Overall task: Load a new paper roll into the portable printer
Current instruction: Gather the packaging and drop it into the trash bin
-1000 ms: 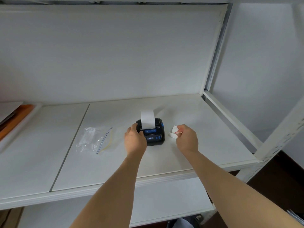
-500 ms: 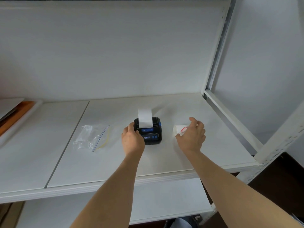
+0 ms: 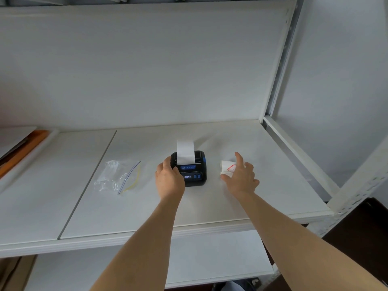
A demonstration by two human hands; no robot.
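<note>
The black portable printer (image 3: 190,169) is placed on the white shelf (image 3: 210,206), with a strip of white paper (image 3: 185,151) standing up from its top. Its left side is gripped by the left hand (image 3: 169,180), the fingers curled around the body. Just to the right of the printer a small white paper roll (image 3: 227,167) with a red mark is seen; it is partly covered by the right hand (image 3: 241,179), whose fingers are spread and released. Well to the left of the printer a clear zip bag (image 3: 117,176) is lying.
</note>
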